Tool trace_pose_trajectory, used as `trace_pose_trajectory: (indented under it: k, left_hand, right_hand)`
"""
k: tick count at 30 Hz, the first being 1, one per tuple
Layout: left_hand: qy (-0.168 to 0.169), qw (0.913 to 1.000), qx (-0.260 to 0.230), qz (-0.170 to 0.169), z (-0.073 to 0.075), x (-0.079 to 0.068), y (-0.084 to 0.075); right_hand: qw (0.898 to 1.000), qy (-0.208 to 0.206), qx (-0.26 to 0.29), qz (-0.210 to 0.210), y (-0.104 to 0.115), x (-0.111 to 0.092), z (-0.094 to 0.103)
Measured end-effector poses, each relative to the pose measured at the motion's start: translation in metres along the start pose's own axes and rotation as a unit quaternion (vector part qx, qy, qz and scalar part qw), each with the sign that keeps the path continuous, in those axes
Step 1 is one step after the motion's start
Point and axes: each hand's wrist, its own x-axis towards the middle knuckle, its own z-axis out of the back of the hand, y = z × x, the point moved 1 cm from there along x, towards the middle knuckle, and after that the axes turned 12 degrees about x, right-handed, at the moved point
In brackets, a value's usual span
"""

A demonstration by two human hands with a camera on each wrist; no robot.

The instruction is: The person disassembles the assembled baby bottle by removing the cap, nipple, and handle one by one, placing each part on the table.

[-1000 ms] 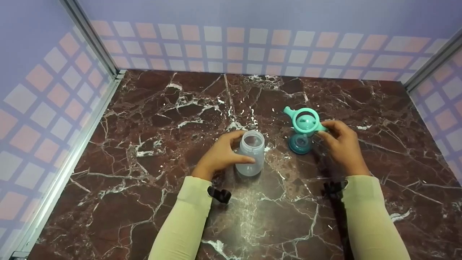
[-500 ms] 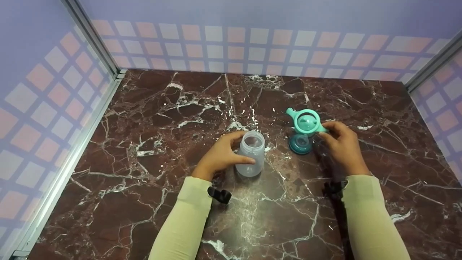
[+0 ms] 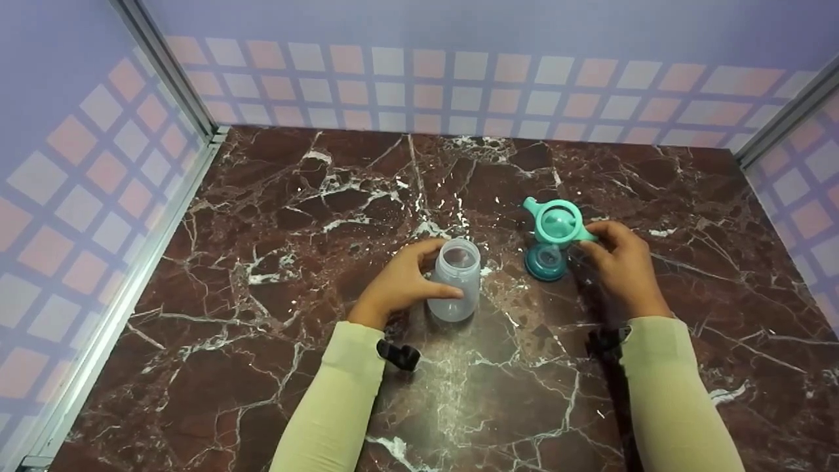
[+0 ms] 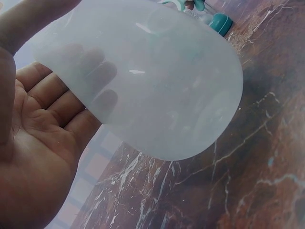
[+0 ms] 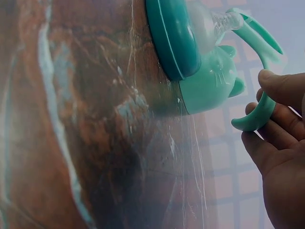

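My left hand grips an uncapped, translucent baby bottle held upright near the table's middle, thumb on its near side and fingers behind. In the left wrist view the cloudy bottle wall fills much of the picture. My right hand pinches one curved grip of a mint two-handled ring. Through the ring shows a mint cap, which has cat ears and whiskers in the right wrist view. Just in front of it sits a teal collar with a clear nipple pointing up.
A dark red marble-patterned table with white veins lies under everything. Lilac panels with pink and white squares enclose it at the back and both sides, with metal edging on the left.
The ring in my right hand has shifted slightly to the right and down. My left hand and the bottle stay about where they were.
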Motion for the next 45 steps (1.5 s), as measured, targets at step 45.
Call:
trace_pose_trajectory:
  k: [45]
  left_hand:
    - [0.005,1.0,-0.004,0.002,0.0,-0.001,-0.001]
  right_hand:
    - [0.999,0.006,-0.037,-0.022,-0.013,0.007,-0.001]
